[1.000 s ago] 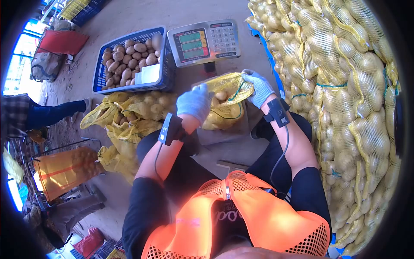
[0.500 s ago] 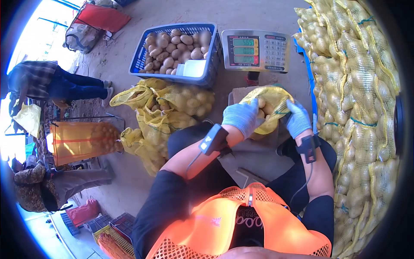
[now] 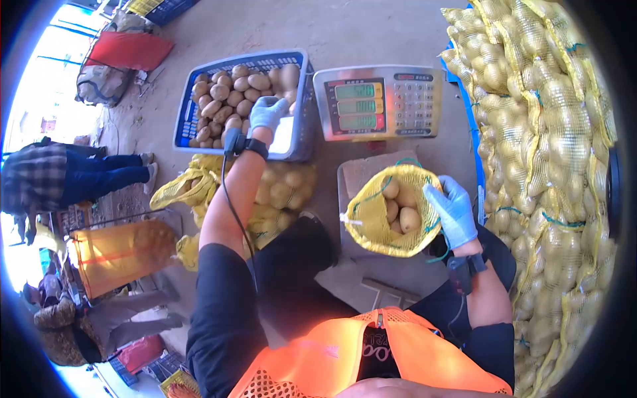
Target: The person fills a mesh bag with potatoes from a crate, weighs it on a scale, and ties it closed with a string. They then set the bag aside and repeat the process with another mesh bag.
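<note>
A yellow mesh bag (image 3: 358,229) stands with its mouth wide on the scale's platform (image 3: 361,171), and several potatoes (image 3: 409,219) lie inside it. My right hand (image 3: 454,212), in a light blue glove, grips the bag's rim on its right side, thumb toward the mouth. My left hand (image 3: 267,114), gloved the same way, is over the blue plastic crate (image 3: 302,132) at its right part, fingers apart among the potatoes (image 3: 225,99); no potato shows in its grasp. Beneath this hand, a white rectangular piece (image 3: 283,137) lies in the crate.
The scale's display (image 3: 378,103) stands behind the bag. Filled mesh bags (image 3: 524,166) are stacked along the right. More yellow bags of potatoes (image 3: 282,186) lie below the crate. At the left are an orange mesh sack (image 3: 119,255) and two people, one in a plaid shirt (image 3: 40,176).
My left hand has left the bag's mouth and moved up and left to the crate. The bag's mouth is wider and faces me; my right hand still holds its rim. The display's digits changed.
</note>
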The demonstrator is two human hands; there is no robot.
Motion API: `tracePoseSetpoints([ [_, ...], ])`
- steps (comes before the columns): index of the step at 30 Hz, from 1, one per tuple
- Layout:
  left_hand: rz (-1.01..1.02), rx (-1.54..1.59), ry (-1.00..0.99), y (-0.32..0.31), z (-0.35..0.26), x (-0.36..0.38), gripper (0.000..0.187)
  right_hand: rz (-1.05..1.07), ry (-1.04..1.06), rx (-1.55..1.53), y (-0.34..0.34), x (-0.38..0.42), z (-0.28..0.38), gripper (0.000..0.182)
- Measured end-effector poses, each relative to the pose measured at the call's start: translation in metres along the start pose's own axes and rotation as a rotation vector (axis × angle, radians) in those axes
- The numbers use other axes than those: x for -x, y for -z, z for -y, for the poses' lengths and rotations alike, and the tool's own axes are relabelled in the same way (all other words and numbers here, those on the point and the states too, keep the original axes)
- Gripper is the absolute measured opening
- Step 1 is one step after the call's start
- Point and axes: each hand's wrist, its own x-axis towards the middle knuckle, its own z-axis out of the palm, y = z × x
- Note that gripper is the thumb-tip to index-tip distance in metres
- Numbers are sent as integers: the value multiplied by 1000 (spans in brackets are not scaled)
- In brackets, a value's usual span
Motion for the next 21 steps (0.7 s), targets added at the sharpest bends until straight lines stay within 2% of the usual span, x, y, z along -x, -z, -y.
tracePoseSetpoints([
  [2, -7, -433, -58, -11, 25, -53, 50, -8, -70, -16, 3, -3, -1, 16],
  [4, 3, -632, 34, -28, 27, -89, 62, -11, -130, -37, 2, -4, 6, 15],
  [5, 0, -654, 113, -36, 13, -97, 73, -18, -144, -16, 4, -5, 3, 15],
  [6, -107, -679, 184, -46, -5, -94, 78, -28, -160, 2, 5, -7, 0, 15],
  [8, -54, -665, 155, -55, -4, -119, 86, -36, -173, 41, 4, -9, 3, 15],
  [10, -163, -674, 147, -74, 12, -143, 79, -47, -200, 75, 4, -16, 4, 15],
  [11, -100, -692, 141, -68, -6, -133, 81, -63, -219, 63, 4, -18, 3, 15],
  [12, -19, -861, 175, -58, -43, -110, 79, -79, -241, 48, 4, -19, 1, 15],
  [14, -138, -1176, -74, -46, -40, -101, 80, -84, -274, -17, 4, -23, 2, 16],
  [15, -133, -1185, -75, -40, -30, -110, 80, -93, -297, -37, 4, -25, 3, 16],
  [18, 98, -1415, -248, -20, 7, -141, 85, -80, -347, -31, 2, -29, 8, 19],
  [20, 166, -1407, -121, -15, -10, -136, 84, -22, -258, 103, 4, -31, 9, 21],
  [21, 171, -1407, -126, -14, -14, -135, 84, -3, -260, 120, 9, -32, 1, 29],
])
